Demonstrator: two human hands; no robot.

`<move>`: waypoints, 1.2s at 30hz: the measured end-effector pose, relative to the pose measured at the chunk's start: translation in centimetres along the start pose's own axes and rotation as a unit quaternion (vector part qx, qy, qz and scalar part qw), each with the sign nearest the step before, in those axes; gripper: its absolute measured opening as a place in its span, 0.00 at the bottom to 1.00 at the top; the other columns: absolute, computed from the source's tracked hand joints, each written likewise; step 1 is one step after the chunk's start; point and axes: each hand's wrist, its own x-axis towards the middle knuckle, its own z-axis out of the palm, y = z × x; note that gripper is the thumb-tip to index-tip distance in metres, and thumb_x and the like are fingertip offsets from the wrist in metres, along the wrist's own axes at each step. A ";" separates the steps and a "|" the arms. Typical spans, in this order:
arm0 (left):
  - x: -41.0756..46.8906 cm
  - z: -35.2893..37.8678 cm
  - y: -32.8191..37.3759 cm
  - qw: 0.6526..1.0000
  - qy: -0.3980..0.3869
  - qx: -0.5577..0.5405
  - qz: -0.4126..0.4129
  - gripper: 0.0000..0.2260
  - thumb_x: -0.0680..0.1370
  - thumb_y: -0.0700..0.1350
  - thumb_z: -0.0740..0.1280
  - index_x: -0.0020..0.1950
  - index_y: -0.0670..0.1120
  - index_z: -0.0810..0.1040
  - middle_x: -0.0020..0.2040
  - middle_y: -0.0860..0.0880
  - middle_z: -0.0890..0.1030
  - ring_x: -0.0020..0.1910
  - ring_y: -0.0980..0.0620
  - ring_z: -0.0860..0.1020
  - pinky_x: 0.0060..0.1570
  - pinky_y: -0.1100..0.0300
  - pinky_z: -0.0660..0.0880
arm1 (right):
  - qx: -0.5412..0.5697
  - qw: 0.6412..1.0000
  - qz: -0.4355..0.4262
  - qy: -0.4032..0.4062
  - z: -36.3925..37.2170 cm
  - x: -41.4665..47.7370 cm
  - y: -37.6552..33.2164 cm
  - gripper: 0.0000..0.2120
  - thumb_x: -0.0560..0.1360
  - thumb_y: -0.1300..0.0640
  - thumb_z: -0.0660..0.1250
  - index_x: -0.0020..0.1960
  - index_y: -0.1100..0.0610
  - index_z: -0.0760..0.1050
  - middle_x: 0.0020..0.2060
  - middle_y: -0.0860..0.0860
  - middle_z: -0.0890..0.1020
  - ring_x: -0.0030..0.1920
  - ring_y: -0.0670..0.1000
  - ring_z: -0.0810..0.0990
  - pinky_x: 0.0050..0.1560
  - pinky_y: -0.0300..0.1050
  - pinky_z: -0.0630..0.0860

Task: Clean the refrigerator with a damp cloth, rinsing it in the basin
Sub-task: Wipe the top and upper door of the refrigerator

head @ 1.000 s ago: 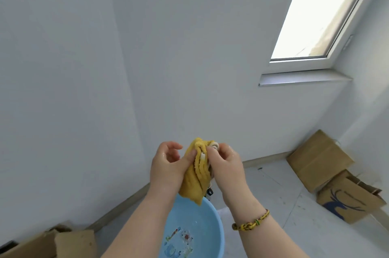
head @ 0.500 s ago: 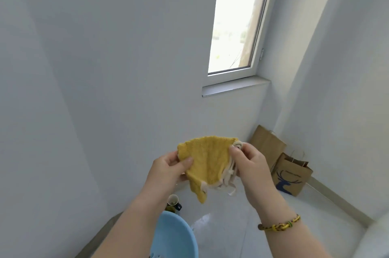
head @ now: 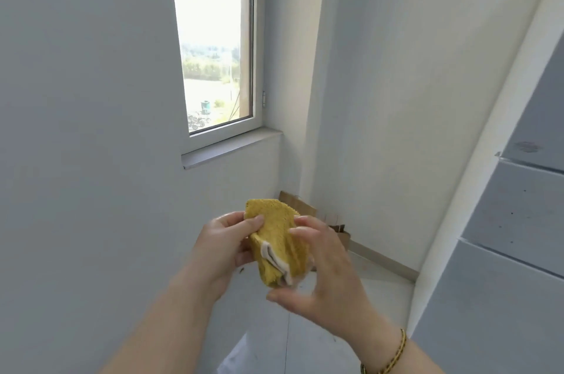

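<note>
Cloth (head: 276,239) sits folded between both hands in mid-air: the left hand (head: 225,247) pinches its top corner, the right hand (head: 323,270) curls round the fold, probably shaping a wiping pad for the refrigerator (head: 503,251) on the right.

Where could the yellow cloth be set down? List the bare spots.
The grey window sill lies bare along its visible length. The pale floor tiles are free left of the white refrigerator. The corner is crowded with brown paper bags. The left hand and right hand both hold the yellow terry cloth.
</note>
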 end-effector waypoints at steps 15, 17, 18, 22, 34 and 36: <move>0.4 27.5 -3.6 0.976 -0.211 -0.014 0.060 0.26 0.55 0.51 0.73 0.52 0.47 0.78 0.40 0.49 0.83 0.41 0.54 0.81 0.40 0.64 0.77 | 0.042 0.992 0.105 -0.048 -23.4 -3.2 12.5 0.06 0.74 0.55 0.64 0.38 0.50 0.72 0.33 0.41 0.71 0.36 0.38 0.69 0.39 0.35 0.66; 0.7 30.0 -4.0 0.978 -0.194 -0.027 0.071 0.23 0.58 0.49 0.74 0.50 0.45 0.77 0.37 0.50 0.83 0.38 0.55 0.81 0.37 0.64 0.77 | -0.024 0.996 0.073 -0.036 -25.4 -3.5 13.9 0.13 0.71 0.47 0.62 0.45 0.55 0.77 0.39 0.39 0.70 0.42 0.37 0.65 0.47 0.34 0.65; 0.7 31.4 -4.1 0.978 -0.194 -0.043 0.069 0.19 0.61 0.47 0.75 0.50 0.44 0.77 0.36 0.49 0.83 0.36 0.54 0.81 0.36 0.64 0.77 | -0.063 0.996 0.066 -0.025 -26.3 -3.8 14.6 0.19 0.69 0.42 0.60 0.49 0.54 0.78 0.44 0.39 0.69 0.47 0.37 0.62 0.53 0.34 0.64; 1.7 36.4 -4.6 0.969 -0.212 -0.119 0.040 0.15 0.66 0.48 0.66 0.49 0.43 0.79 0.38 0.46 0.84 0.38 0.51 0.82 0.42 0.55 0.79 | -0.027 0.992 0.120 0.012 -29.3 -4.5 16.9 0.22 0.61 0.36 0.58 0.56 0.33 0.70 0.60 0.27 0.51 0.64 0.30 0.45 0.64 0.30 0.54; 12.2 46.9 -3.2 0.962 -0.247 -0.056 0.104 0.20 0.69 0.58 0.58 0.49 0.46 0.78 0.43 0.48 0.84 0.45 0.52 0.81 0.48 0.59 0.76 | 0.063 0.977 0.184 0.083 -35.2 1.1 25.1 0.14 0.63 0.45 0.62 0.45 0.49 0.77 0.45 0.44 0.76 0.44 0.38 0.75 0.45 0.30 0.72; 15.6 48.9 -1.8 0.955 -0.258 -0.035 0.143 0.20 0.68 0.61 0.54 0.51 0.54 0.76 0.53 0.50 0.81 0.53 0.53 0.78 0.57 0.56 0.72 | -0.009 0.976 0.166 0.138 -36.4 3.4 27.8 0.09 0.68 0.46 0.64 0.45 0.47 0.76 0.46 0.42 0.74 0.46 0.39 0.75 0.46 0.32 0.72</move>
